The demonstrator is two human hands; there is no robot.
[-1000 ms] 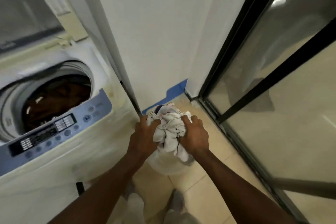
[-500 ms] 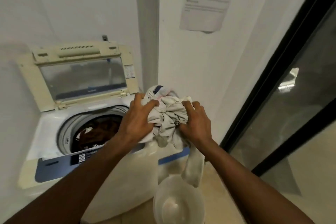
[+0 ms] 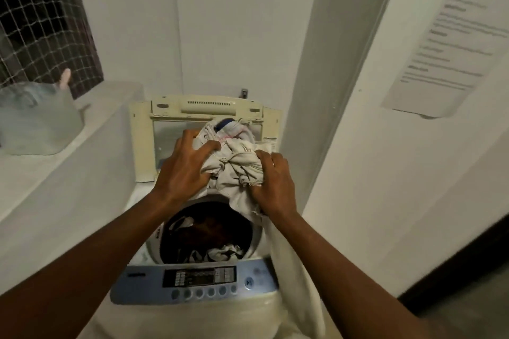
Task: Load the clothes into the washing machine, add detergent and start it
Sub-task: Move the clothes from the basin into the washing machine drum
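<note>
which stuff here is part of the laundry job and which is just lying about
Part of the job: bundle of pale clothes gripped by left hand and right hand; open washing machine; dark clothes in the drum.

Lying about: plastic bag on the ledge; paper notice on the wall.

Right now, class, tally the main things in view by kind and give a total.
Hands: 2, left hand, right hand
Washing machine: 1
Bundle of pale clothes: 1
Wall notice: 1
Plastic bag: 1
Total: 6
</note>
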